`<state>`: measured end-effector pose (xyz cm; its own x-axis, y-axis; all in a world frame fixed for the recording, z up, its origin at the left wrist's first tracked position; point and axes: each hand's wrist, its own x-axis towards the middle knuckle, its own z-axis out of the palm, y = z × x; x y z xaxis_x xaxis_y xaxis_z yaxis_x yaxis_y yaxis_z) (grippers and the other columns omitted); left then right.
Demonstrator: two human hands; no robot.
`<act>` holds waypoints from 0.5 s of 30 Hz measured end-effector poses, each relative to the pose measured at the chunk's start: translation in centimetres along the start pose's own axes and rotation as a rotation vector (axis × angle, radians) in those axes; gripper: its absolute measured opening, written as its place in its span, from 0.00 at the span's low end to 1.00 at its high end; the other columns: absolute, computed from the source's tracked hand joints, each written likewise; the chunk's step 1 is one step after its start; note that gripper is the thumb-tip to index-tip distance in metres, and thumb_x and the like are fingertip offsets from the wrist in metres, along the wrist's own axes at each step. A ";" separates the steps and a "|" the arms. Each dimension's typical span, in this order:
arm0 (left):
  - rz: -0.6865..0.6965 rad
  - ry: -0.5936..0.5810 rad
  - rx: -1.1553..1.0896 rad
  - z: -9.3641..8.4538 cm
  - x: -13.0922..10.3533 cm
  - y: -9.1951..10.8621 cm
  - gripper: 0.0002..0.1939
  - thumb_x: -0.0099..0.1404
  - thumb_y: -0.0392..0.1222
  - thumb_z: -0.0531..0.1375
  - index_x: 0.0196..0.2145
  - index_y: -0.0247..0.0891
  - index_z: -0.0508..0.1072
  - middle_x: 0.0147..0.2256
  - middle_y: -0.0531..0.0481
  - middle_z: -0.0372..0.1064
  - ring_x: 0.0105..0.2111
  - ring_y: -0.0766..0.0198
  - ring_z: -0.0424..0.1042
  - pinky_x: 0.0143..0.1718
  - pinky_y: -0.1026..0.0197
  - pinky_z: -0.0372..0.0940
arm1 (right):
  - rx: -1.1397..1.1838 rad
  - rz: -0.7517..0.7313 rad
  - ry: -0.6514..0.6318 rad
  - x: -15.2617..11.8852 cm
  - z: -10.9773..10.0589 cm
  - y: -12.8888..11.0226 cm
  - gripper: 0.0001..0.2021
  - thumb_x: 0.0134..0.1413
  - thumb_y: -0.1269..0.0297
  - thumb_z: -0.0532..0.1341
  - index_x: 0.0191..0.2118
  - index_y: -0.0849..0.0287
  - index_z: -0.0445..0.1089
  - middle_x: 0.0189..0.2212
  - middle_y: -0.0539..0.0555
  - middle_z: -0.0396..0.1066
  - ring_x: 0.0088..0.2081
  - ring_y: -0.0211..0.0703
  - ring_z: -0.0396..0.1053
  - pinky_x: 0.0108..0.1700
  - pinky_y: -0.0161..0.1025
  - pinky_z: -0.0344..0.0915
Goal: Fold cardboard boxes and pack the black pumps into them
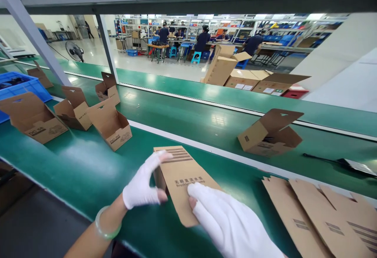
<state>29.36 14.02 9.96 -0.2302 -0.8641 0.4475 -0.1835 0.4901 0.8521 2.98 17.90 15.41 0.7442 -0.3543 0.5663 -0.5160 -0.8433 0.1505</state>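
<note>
one printed carton (176, 168) is partly covered by the right hand (229, 216), presumably for steadying, grip not discernible; its left edge is flanked by the left hand (144, 185), grip spread loose.

Cannot read all of line 2 of the print (183, 184) on the carton (179, 168), smeared and partly covered by the right hand (232, 218). Can see the left hand (144, 185) only with blurred fingertips (166, 156). Lose the flat cartons (312, 211) past the bottom and right edges, the blue bin (38, 86) past the left. Cannot identify dark contents of the bin or right-hand open box (250, 137). Cannot make out, too small, work of distant people (202, 40).
</note>
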 end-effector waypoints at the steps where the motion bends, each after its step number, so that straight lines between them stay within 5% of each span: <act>1: 0.126 -0.083 0.103 0.1 -0.2 0.6 0.34 0.57 0.60 0.66 0.57 0.43 0.67 0.58 0.41 0.67 0.62 0.44 0.60 0.67 0.41 0.45 | -0.009 0.004 0.015 0.5 0.1 0.0 0.24 0.59 0.75 0.55 0.60 0.53 0.64 0.54 0.57 0.71 0.55 0.52 0.70 0.55 0.47 0.70; 4: 0.303 -0.071 0.255 0.5 0.0 1.9 0.12 0.65 0.39 0.61 0.46 0.47 0.73 0.44 0.50 0.78 0.48 0.57 0.75 0.62 0.47 0.54 | -0.039 0.017 0.031 2.9 -0.4 -0.2 0.20 0.58 0.79 0.52 0.53 0.57 0.67 0.47 0.59 0.76 0.44 0.50 0.75 0.44 0.44 0.74; 8: 0.255 -0.019 0.202 0.3 1.2 2.5 0.07 0.65 0.35 0.59 0.39 0.43 0.76 0.38 0.51 0.80 0.42 0.60 0.77 0.54 0.51 0.62 | 0.223 0.233 -0.056 6.4 -2.3 1.1 0.12 0.58 0.75 0.51 0.42 0.55 0.66 0.33 0.52 0.75 0.31 0.42 0.73 0.32 0.37 0.71; 11: 0.049 -0.021 0.077 -0.6 2.3 2.1 0.07 0.66 0.40 0.59 0.35 0.39 0.78 0.36 0.48 0.78 0.38 0.58 0.76 0.45 0.55 0.68 | 0.421 0.586 -0.064 7.6 -3.1 4.0 0.09 0.59 0.65 0.54 0.44 0.52 0.67 0.33 0.50 0.73 0.35 0.43 0.73 0.41 0.40 0.71; 15: -0.280 0.084 -0.018 -2.7 4.5 0.2 0.15 0.64 0.49 0.60 0.37 0.33 0.78 0.37 0.44 0.78 0.40 0.51 0.75 0.44 0.53 0.70 | 0.306 0.874 -0.041 7.1 -1.8 9.9 0.21 0.57 0.53 0.55 0.55 0.51 0.65 0.53 0.56 0.70 0.54 0.56 0.68 0.57 0.53 0.62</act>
<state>30.88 9.94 12.86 -0.0931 -0.9723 0.2144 -0.2115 0.2297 0.9500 2.41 7.81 22.40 0.1607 -0.9236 0.3480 -0.7709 -0.3376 -0.5402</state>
